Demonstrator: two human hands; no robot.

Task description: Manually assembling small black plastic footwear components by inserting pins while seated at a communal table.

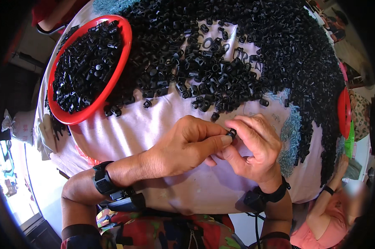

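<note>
Head view shows left fingers [217, 144] pinching a black piece [232, 133], right fingers [251, 133] curled beside it, hold unclear, seemingly mid-adjustment, the next move needing steady alignment.

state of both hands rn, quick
Left hand: closed, thumb and forefinger pinching a small black part.
Right hand: fingers curled in at the same part; can't tell whether it grips it too.
</note>
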